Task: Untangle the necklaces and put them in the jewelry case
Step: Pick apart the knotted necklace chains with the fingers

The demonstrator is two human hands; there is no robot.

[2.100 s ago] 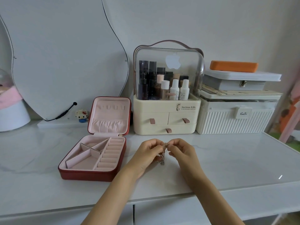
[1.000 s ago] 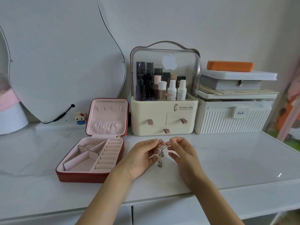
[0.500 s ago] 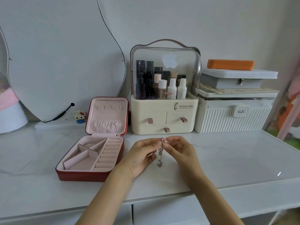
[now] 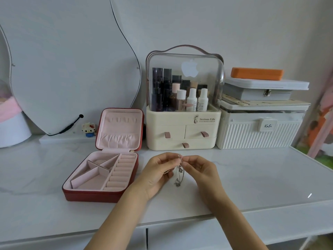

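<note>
A tangled bunch of thin silver necklaces [image 4: 179, 175] hangs between my hands above the white tabletop, its pendants dangling low. My left hand [image 4: 158, 170] pinches the top of the bunch from the left. My right hand [image 4: 200, 168] pinches it from the right, fingertips almost touching the left ones. The red jewelry case [image 4: 100, 193] lies open to the left of my hands, its pink-lined lid standing upright. Its pink compartments and ring rolls hold nothing that I can see.
Behind my hands stands a cream cosmetics organiser [image 4: 182, 130] with a clear dome and bottles. A white ribbed box [image 4: 259, 134] with a grey case and an orange box stacked on top is at the right. A curved mirror [image 4: 72, 65] leans at the left.
My hands stayed at the same spot, fingertips closing together and apart on the top of the necklace bunch. The dangling chains shifted slightly. The case has not moved.
</note>
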